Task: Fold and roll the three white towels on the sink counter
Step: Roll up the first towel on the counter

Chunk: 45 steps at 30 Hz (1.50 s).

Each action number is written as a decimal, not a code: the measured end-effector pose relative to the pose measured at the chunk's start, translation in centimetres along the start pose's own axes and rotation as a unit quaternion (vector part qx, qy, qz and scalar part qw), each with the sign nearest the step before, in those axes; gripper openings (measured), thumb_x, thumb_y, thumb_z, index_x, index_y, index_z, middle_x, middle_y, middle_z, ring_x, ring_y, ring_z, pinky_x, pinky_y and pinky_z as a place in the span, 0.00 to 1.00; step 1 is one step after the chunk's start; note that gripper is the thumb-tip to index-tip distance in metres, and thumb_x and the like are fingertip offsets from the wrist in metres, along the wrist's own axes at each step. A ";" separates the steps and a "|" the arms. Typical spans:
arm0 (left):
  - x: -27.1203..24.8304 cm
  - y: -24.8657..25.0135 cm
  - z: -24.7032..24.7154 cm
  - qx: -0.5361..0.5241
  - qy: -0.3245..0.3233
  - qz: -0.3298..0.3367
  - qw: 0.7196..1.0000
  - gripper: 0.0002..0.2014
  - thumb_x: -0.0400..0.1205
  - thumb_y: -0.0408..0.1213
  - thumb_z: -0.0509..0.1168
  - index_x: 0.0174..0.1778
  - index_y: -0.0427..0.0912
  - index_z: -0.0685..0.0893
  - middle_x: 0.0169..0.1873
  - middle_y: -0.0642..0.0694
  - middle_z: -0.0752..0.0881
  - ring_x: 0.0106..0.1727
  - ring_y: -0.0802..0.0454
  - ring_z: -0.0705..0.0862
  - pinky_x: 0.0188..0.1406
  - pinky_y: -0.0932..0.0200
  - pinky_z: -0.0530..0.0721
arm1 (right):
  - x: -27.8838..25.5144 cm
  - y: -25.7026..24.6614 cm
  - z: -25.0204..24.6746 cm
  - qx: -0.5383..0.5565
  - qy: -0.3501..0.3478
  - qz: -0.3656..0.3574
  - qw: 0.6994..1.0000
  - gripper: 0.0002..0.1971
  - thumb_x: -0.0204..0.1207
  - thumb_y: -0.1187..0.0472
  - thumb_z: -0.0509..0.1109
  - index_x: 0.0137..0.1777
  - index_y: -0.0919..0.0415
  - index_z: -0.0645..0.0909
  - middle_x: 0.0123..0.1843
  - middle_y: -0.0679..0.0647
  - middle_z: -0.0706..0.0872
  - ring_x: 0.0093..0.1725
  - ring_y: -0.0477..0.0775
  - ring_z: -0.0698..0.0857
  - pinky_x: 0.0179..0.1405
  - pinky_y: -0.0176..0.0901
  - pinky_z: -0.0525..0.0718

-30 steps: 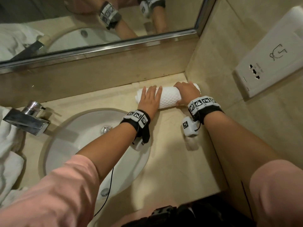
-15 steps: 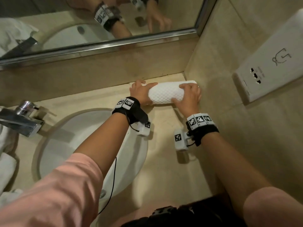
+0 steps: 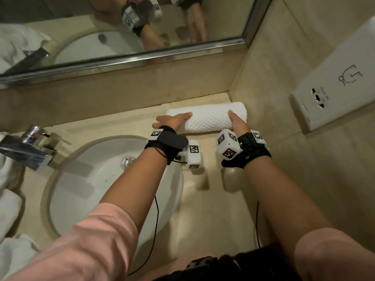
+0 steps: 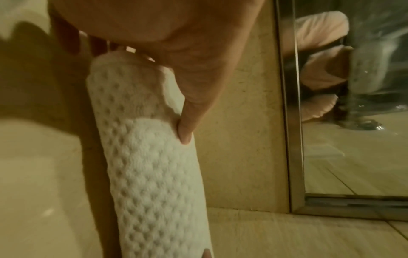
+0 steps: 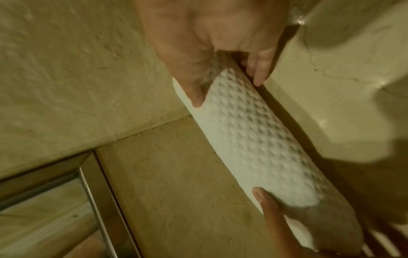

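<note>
From the head view we see a rolled white towel (image 3: 211, 117) lying on the counter (image 3: 213, 199) in the far right corner, close to the back ledge under the mirror (image 3: 142, 27). Our left hand (image 3: 172, 121) clasps its left end and our right hand (image 3: 237, 123) its right end, thumbs on top. The sink (image 3: 85, 179) and faucet (image 3: 30, 147) sit to the left, with more white towels (image 3: 8, 209) at the left edge.

In the left wrist view, the left thumb (image 4: 187, 129) presses into the roll while the fingers wrap its far side.

In the right wrist view, our right hand (image 5: 212, 43) grips the near end between thumb and fingers; the left thumb (image 5: 262, 195) shows at the other end.
</note>
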<state>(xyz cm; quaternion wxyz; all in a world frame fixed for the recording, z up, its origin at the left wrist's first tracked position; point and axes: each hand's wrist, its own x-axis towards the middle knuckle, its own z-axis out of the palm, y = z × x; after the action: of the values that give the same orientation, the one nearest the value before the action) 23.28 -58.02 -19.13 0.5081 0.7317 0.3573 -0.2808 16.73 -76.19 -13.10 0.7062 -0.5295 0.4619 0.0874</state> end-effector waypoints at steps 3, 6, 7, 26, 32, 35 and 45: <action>6.6 -3.1 1.5 -0.103 -0.046 -0.033 0.993 0.60 0.35 0.62 0.86 0.67 0.43 0.81 0.57 0.45 0.88 0.50 0.43 0.90 0.53 0.46 0.87 | 1.5 -0.1 -0.6 0.020 -0.050 0.058 0.997 0.22 0.79 0.49 0.68 0.66 0.64 0.76 0.43 0.59 0.83 0.19 0.52 0.84 0.15 0.32 0.78; -0.6 -1.4 0.0 -0.150 -0.135 -0.032 0.979 0.37 0.59 0.57 0.82 0.61 0.42 0.83 0.51 0.44 0.89 0.48 0.45 0.87 0.44 0.55 0.86 | 1.5 -0.2 -0.6 0.014 -0.058 0.058 0.997 0.20 0.73 0.46 0.73 0.56 0.61 0.83 0.47 0.58 0.88 0.39 0.58 0.87 0.46 0.51 0.88; -1.9 -0.9 -0.2 -0.167 -0.152 -0.018 0.974 0.29 0.67 0.52 0.79 0.60 0.41 0.82 0.50 0.43 0.87 0.46 0.44 0.86 0.38 0.57 0.85 | 1.8 -0.2 -0.6 0.006 -0.052 0.049 0.997 0.18 0.72 0.46 0.75 0.53 0.60 0.84 0.50 0.59 0.89 0.45 0.60 0.88 0.54 0.55 0.86; 0.0 3.8 0.0 -0.248 -0.063 -0.001 0.967 0.36 0.70 0.44 0.79 0.71 0.40 0.72 0.63 0.39 0.81 0.52 0.41 0.83 0.25 0.56 0.85 | 2.9 -5.1 3.6 -0.061 -0.049 0.030 0.997 0.19 0.79 0.47 0.68 0.58 0.63 0.79 0.26 0.56 0.85 0.13 0.51 0.82 0.11 0.36 0.78; 5.0 2.8 0.9 -0.169 -0.040 0.012 0.985 0.51 0.49 0.61 0.80 0.68 0.43 0.78 0.64 0.40 0.83 0.58 0.39 0.85 0.51 0.43 0.88 | 3.2 -5.0 3.0 -0.097 -0.023 0.049 0.994 0.28 0.76 0.40 0.68 0.65 0.62 0.75 0.24 0.56 0.86 0.14 0.52 0.83 0.19 0.37 0.81; 2.7 3.7 0.4 -0.079 0.000 0.023 0.997 0.57 0.56 0.69 0.74 0.77 0.40 0.68 0.75 0.41 0.71 0.71 0.41 0.76 0.73 0.48 0.75 | 3.3 -4.8 3.2 -0.081 -0.031 0.037 0.996 0.31 0.73 0.39 0.72 0.65 0.63 0.75 0.32 0.57 0.86 0.18 0.54 0.85 0.18 0.47 0.83; 1.1 3.7 0.1 -0.105 0.068 0.037 0.991 0.35 0.78 0.42 0.63 0.78 0.34 0.58 0.75 0.39 0.68 0.73 0.39 0.72 0.73 0.47 0.74 | 4.0 -3.8 3.5 0.011 -0.009 -0.011 1.000 0.21 0.83 0.61 0.62 0.74 0.67 0.69 0.54 0.56 0.80 0.37 0.52 0.78 0.12 0.32 0.74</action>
<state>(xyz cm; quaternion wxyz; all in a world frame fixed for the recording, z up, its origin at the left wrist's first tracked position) 26.90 -58.73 -18.00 0.5668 0.7041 0.3914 -0.1727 23.29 -76.37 -13.48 0.7168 -0.5262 0.4505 0.0793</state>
